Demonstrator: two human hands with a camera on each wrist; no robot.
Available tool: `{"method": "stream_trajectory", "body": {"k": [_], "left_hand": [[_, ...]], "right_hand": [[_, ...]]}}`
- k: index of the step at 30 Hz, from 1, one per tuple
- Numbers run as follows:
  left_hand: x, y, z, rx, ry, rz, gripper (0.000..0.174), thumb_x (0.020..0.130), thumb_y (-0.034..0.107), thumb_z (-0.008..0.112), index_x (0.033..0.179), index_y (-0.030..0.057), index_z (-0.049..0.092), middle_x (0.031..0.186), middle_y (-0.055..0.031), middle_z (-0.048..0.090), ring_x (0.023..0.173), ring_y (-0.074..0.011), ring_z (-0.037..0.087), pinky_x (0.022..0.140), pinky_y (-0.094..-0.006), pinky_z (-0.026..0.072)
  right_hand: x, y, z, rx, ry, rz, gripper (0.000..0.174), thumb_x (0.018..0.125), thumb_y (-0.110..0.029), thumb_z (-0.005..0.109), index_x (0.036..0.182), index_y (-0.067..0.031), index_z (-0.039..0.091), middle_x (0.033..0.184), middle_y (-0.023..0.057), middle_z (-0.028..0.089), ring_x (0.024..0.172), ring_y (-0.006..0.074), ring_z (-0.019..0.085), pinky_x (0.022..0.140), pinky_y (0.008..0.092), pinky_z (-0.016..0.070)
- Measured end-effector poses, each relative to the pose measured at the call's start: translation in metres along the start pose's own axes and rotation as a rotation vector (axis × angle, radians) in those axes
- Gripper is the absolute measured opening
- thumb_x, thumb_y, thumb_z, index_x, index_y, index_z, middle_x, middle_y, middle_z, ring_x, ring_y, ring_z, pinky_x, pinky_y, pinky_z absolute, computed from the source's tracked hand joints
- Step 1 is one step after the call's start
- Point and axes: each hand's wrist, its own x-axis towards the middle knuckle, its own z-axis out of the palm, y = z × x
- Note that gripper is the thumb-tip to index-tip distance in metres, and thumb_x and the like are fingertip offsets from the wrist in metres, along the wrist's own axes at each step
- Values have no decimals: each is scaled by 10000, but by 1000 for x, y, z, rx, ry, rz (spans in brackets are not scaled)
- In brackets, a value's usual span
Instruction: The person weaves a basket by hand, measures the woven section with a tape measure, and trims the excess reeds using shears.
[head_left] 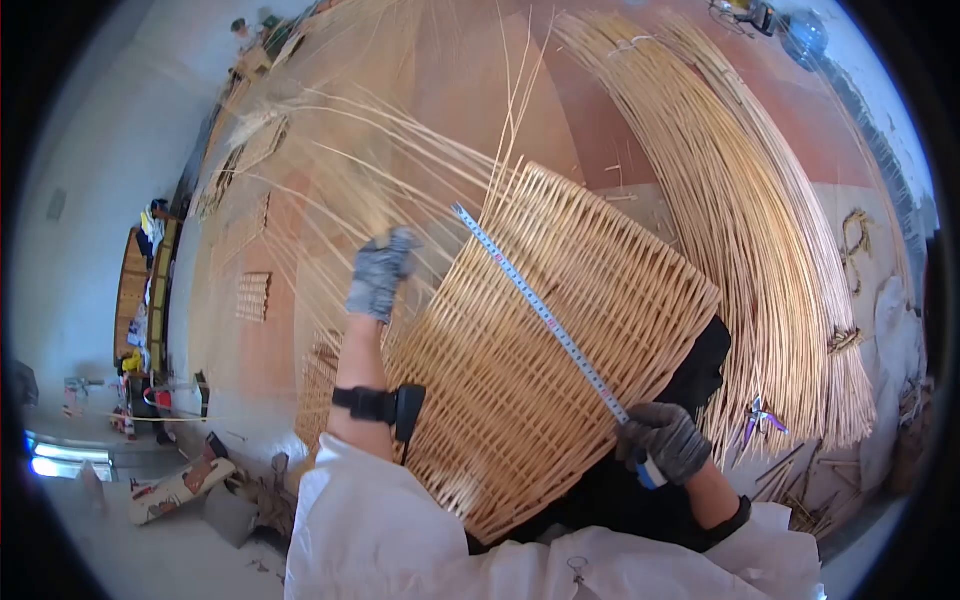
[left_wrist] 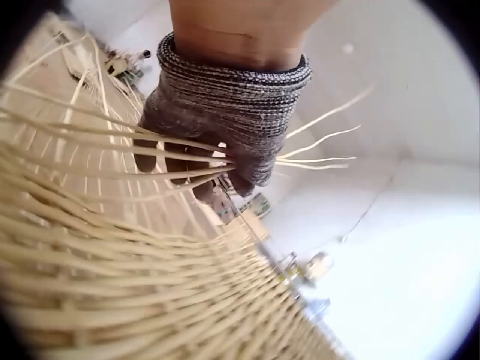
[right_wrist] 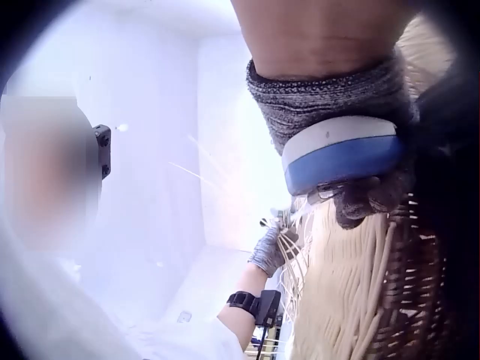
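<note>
A woven wicker panel (head_left: 560, 290) lies across the person's lap, long unwoven rods (head_left: 400, 130) fanning from its far left edge. The gloved left hand (head_left: 380, 275) holds several of these rods; in the left wrist view they run under the fingers (left_wrist: 146, 154) and stick out beyond the thumb side. In its grey glove, the right hand (head_left: 668, 445) grips a blue and white tape measure (right_wrist: 345, 154) at the panel's near right edge. The extended tape blade (head_left: 540, 310) lies slantwise over the weave, its free end at the panel's far left edge.
A large bundle of rods (head_left: 740, 220) lies on the floor at the right, with purple-handled pruning shears (head_left: 760, 420) near its lower end. Cut stubs (head_left: 790, 480) are scattered beside it. At the left are a wooden shelf (head_left: 135, 290) and a board (head_left: 180, 490).
</note>
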Motion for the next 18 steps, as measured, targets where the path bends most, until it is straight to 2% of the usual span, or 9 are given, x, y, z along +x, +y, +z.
{"method": "stream_trajectory", "body": {"k": [1, 2, 5, 6, 9, 10, 14, 18], "left_hand": [[-7, -6, 6, 22, -89, 94, 237, 815, 238, 592, 867, 8, 582, 687, -62, 599, 579, -138, 555, 536, -266, 459], [-7, -10, 6, 264, -183, 265, 226, 832, 221, 564, 898, 4, 571, 687, -54, 596, 591, -127, 557, 564, -262, 457], [15, -23, 11, 280, -145, -20, 244, 829, 217, 554, 928, -5, 571, 743, -80, 612, 680, -166, 575, 645, -257, 458], [30, -35, 11, 682, -170, 38, 403, 791, 339, 570, 985, -14, 571, 838, -138, 624, 810, -237, 590, 739, -286, 454], [14, -7, 35, 1024, -117, -119, 615, 716, 511, 579, 1014, -27, 573, 934, -186, 607, 910, -291, 576, 796, -324, 444], [16, -9, 42, 1184, -88, -47, 714, 665, 598, 569, 1011, -26, 583, 1003, -197, 586, 982, -313, 549, 843, -359, 422], [13, 11, 44, 1108, -180, -324, 691, 680, 595, 560, 983, -25, 596, 1014, -191, 584, 976, -310, 553, 839, -366, 423], [39, -14, 34, 1010, -102, -339, 594, 715, 529, 552, 976, -2, 607, 979, -165, 605, 943, -279, 572, 815, -362, 434]], "right_hand": [[-3, -2, -3, -2, -21, 35, 161, 839, -58, 486, 913, 58, 570, 677, 95, 597, 563, 152, 558, 532, 252, 461], [-3, -1, -5, -58, -29, 35, 159, 844, -47, 473, 896, 68, 568, 676, 106, 595, 567, 156, 557, 530, 260, 458], [-1, 8, -9, -65, 31, -24, 159, 845, -45, 468, 876, 74, 568, 672, 115, 595, 565, 162, 555, 526, 263, 454], [-3, 8, -8, -74, 48, -30, 158, 845, -47, 468, 875, 72, 567, 669, 115, 593, 564, 163, 556, 524, 262, 454], [-8, 3, -11, -72, 94, -59, 153, 843, -50, 468, 877, 66, 563, 661, 114, 590, 562, 165, 555, 520, 255, 450], [-9, 2, -13, -45, 109, -76, 152, 842, -49, 468, 881, 64, 561, 659, 112, 589, 561, 163, 554, 518, 253, 449], [-9, 4, -15, 19, 107, -118, 145, 843, -46, 466, 890, 59, 553, 650, 108, 585, 560, 159, 553, 513, 247, 447], [2, 4, -14, 73, 113, -100, 146, 845, -47, 462, 890, 59, 552, 645, 107, 582, 554, 155, 552, 510, 249, 448]]}}
